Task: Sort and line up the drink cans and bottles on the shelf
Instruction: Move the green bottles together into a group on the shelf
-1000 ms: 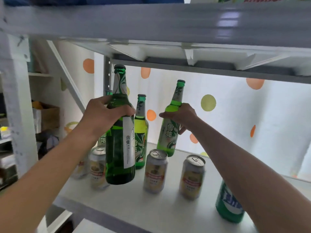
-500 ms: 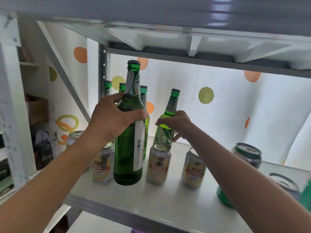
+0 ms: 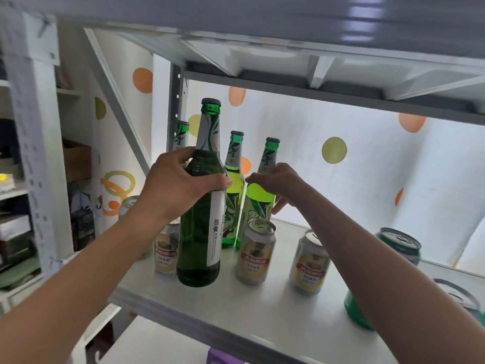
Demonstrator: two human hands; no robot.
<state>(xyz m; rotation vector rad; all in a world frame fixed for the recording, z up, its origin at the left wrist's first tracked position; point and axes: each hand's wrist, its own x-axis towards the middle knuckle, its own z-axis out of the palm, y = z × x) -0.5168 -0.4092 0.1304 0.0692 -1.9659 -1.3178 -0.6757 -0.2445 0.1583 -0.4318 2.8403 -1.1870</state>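
My left hand [image 3: 181, 185] grips a large dark green bottle [image 3: 200, 232] by its shoulder, held just above the front of the white shelf [image 3: 236, 311]. My right hand [image 3: 278, 182] is wrapped around the neck of a lighter green bottle [image 3: 258, 203] that stands upright near the back. Right beside it stands another green bottle [image 3: 235, 190], and a third green bottle [image 3: 181, 134] peeks out behind my left hand. Three silver-and-yellow cans [image 3: 256, 252] [image 3: 308, 266] [image 3: 165, 252] stand in front of the bottles.
Green cans [image 3: 399, 245] [image 3: 357, 311] and a silver can top [image 3: 456, 292] sit at the right of the shelf. Another can [image 3: 128, 203] stands at the far left. The upper shelf's underside [image 3: 315, 61] hangs close above the bottle tops. A steel upright [image 3: 174, 101] stands behind.
The bottle in my right hand went from tilted to upright next to the other back bottle. My left hand kept the large bottle lifted near the front.
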